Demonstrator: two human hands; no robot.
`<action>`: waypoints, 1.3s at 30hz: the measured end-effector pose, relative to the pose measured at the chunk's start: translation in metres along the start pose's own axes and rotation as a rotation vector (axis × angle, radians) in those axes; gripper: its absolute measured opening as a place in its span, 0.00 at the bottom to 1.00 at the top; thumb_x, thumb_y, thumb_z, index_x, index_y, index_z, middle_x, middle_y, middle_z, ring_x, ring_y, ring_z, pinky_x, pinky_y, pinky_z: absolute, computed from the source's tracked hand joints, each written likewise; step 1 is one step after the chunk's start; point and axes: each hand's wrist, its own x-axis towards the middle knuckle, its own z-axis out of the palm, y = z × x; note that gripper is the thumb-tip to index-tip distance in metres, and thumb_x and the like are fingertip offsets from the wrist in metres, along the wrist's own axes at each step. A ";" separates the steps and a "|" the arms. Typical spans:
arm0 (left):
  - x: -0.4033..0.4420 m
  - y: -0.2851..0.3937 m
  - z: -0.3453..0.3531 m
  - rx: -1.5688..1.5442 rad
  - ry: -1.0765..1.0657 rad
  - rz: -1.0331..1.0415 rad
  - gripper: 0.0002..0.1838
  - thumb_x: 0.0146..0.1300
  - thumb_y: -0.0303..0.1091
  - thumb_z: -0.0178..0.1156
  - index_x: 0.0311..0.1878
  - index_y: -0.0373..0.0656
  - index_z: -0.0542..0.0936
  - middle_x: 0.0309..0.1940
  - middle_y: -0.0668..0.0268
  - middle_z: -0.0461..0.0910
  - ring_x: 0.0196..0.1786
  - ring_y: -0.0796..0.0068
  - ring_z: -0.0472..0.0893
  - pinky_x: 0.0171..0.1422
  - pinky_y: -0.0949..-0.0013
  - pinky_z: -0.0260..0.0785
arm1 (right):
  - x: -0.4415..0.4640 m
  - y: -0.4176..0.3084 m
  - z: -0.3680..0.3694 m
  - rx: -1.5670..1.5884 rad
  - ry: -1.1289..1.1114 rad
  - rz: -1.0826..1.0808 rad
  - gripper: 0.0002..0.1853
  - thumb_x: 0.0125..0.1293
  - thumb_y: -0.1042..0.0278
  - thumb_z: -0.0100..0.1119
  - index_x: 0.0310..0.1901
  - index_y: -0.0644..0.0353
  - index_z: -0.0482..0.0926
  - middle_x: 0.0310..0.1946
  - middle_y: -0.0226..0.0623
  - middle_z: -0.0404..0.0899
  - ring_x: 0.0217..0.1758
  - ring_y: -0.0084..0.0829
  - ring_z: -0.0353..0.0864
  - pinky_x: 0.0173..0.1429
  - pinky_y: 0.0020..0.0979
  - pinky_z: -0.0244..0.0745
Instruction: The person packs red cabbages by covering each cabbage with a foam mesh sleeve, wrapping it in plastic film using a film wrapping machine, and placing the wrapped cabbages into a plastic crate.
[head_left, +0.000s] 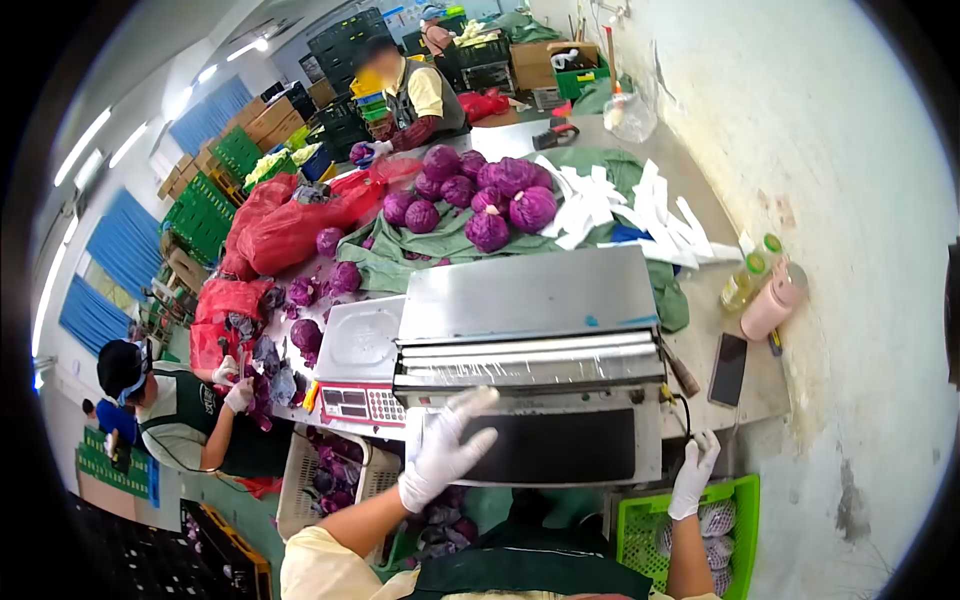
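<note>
Worktable (766,388) is fronted by a film-wrapping machine (530,292), presumably for easy reach, red cabbages (515,178) heaped beyond; left hand (448,455) is held spread, seemingly empty, over its black plate (570,447), right hand (693,475) half-curled above green crate (746,525), grip unclear.

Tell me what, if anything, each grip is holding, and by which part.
The left grip, open by the black plate, holds nothing visible. Whether the right grip, near the green crate, holds anything cannot be told.
</note>
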 end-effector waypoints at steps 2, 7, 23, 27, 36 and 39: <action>0.040 -0.018 -0.037 0.036 0.073 0.039 0.27 0.58 0.29 0.65 0.63 0.41 0.73 0.60 0.53 0.74 0.65 0.57 0.72 0.70 0.62 0.61 | -0.001 -0.028 0.033 -0.124 -0.076 -0.012 0.19 0.70 0.72 0.51 0.61 0.65 0.67 0.54 0.43 0.73 0.56 0.35 0.72 0.64 0.33 0.64; 0.164 -0.098 -0.081 -0.093 0.143 -0.021 0.24 0.65 0.30 0.60 0.63 0.36 0.71 0.57 0.59 0.76 0.61 0.70 0.73 0.65 0.67 0.65 | -0.009 -0.048 0.065 -0.445 -0.135 0.016 0.20 0.69 0.66 0.51 0.60 0.64 0.68 0.50 0.52 0.76 0.53 0.47 0.75 0.60 0.39 0.68; 0.512 -0.271 0.122 0.431 0.457 -0.322 0.49 0.51 0.61 0.67 0.63 0.29 0.63 0.63 0.37 0.64 0.63 0.40 0.68 0.66 0.54 0.63 | -0.005 -0.055 0.067 -0.506 -0.131 0.122 0.14 0.71 0.68 0.52 0.53 0.67 0.76 0.48 0.48 0.79 0.52 0.42 0.77 0.59 0.36 0.71; 0.487 -0.189 0.099 0.363 0.185 -0.282 0.47 0.49 0.61 0.68 0.64 0.38 0.65 0.59 0.42 0.69 0.56 0.43 0.74 0.58 0.53 0.69 | -0.007 -0.061 0.069 -0.532 -0.162 0.217 0.13 0.71 0.67 0.51 0.51 0.64 0.76 0.46 0.47 0.79 0.51 0.41 0.77 0.58 0.36 0.70; 0.492 -0.196 0.102 0.712 0.162 0.268 0.42 0.43 0.54 0.73 0.63 0.51 0.70 0.54 0.48 0.72 0.51 0.43 0.75 0.57 0.52 0.70 | -0.006 -0.051 0.073 -0.563 -0.115 0.069 0.10 0.66 0.71 0.48 0.42 0.68 0.75 0.34 0.47 0.74 0.38 0.44 0.74 0.47 0.37 0.69; 0.487 -0.198 0.100 0.391 0.033 0.168 0.45 0.42 0.55 0.74 0.64 0.47 0.69 0.52 0.48 0.74 0.53 0.43 0.76 0.57 0.52 0.70 | -0.004 -0.055 0.073 -0.575 -0.101 0.059 0.11 0.67 0.70 0.48 0.42 0.69 0.75 0.35 0.49 0.75 0.40 0.47 0.75 0.48 0.38 0.70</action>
